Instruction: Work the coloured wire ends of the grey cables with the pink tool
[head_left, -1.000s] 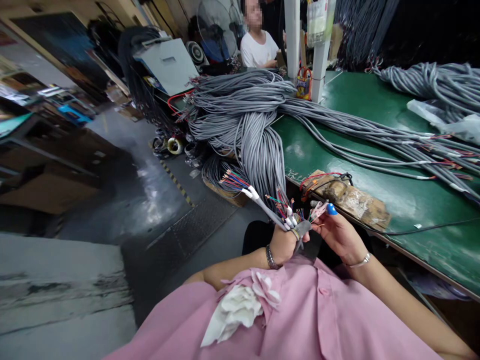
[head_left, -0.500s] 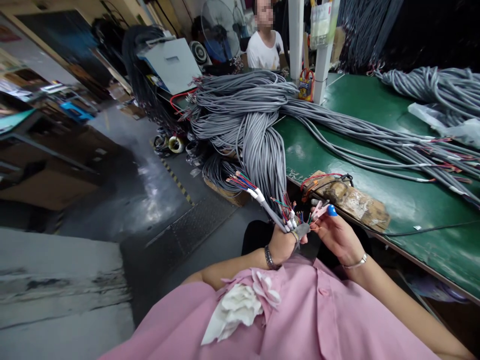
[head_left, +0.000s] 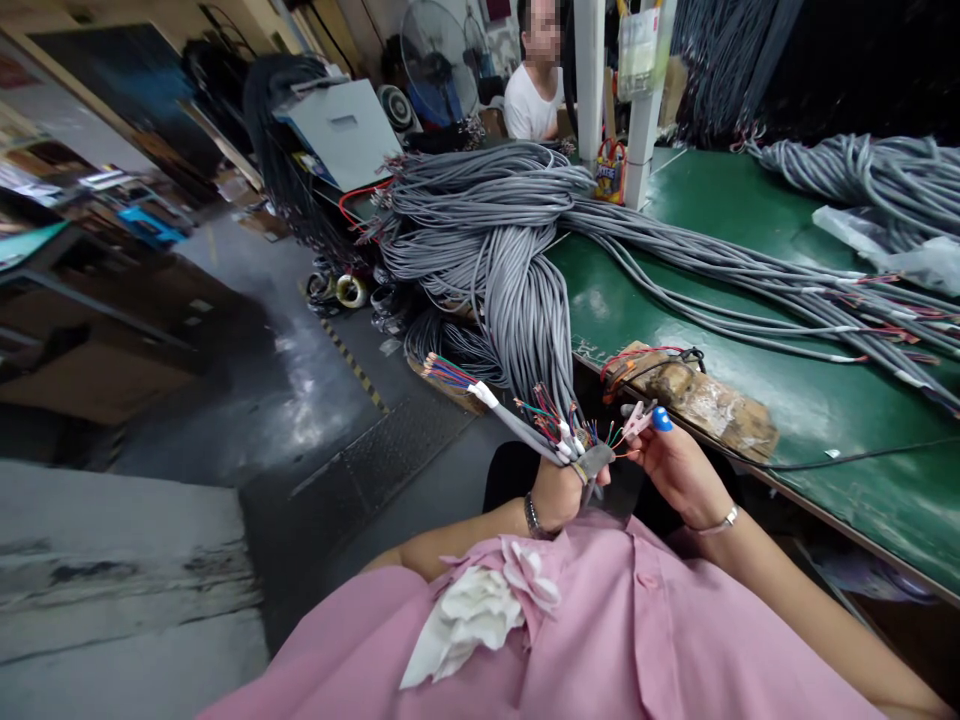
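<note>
In my left hand (head_left: 559,492) is a bunch of grey cables (head_left: 529,432), the fingers closed round them. One cable sticks out to the upper left, with white tape and fanned coloured wires (head_left: 450,372) at its end. A grey cover (head_left: 596,460) wraps a digit of this hand. Facing it, my right hand (head_left: 679,475) has its fingers drawn together at a thin orange wire (head_left: 624,457) from the bunch. Its thumb wears a blue cover (head_left: 661,418). Beside that thumb is a pink clip-like piece (head_left: 637,422); whether the hand holds it is unclear.
A large heap of grey cables (head_left: 487,200) hangs over the corner of the green table (head_left: 750,370). A worn wooden block (head_left: 709,405) with leads lies at the table edge. Behind, a person in a white shirt (head_left: 531,102) sits near a fan (head_left: 439,65).
The protruding cable in my left hand has swung left and lower, its wire ends spreading farther from the others. My left hand has shifted slightly left; my right hand has barely moved.
</note>
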